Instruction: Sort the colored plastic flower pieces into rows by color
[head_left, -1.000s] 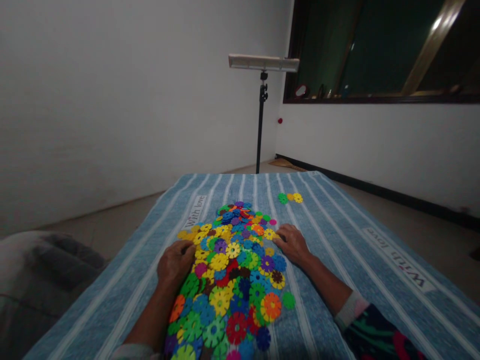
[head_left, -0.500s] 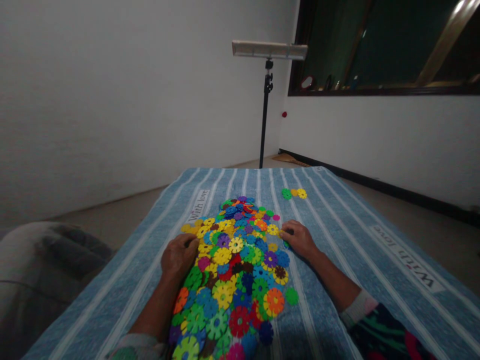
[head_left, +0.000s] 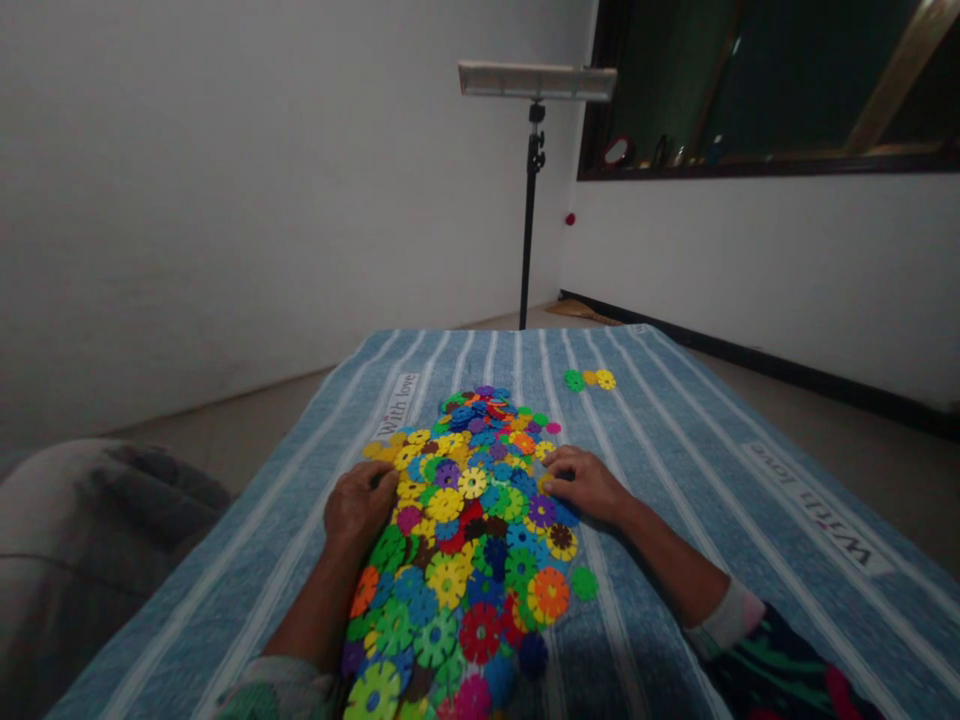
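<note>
Flower-shaped plastic discs [head_left: 446, 580] in many colours lie in a long, overlapping heap. My left hand [head_left: 360, 505] rests against the heap's left side beside yellow discs, its fingers curled and the thumb near the forefinger; whatever is between the tips is hidden. Over the heap's right edge is my right hand [head_left: 589, 485], with thumb and forefinger a little apart. Its thumb tip touches or nearly touches a yellow disc [head_left: 543, 483], partly covered by the hand. A purple disc [head_left: 541, 511] lies just below those fingers.
A blue striped cloth [head_left: 675, 500] covers the table. Two green and yellow discs, the green one [head_left: 574, 380] and the yellow one [head_left: 605, 379], lie apart at the far right with an orange-yellow piece between. Beyond stands a lamp on a black pole [head_left: 528, 230]. Grey-white fabric [head_left: 97, 540] is at left.
My right hand has shifted left onto the heap's edge, over the spot with the yellow disc. The left hand has stayed in place. The view has tipped slightly.
</note>
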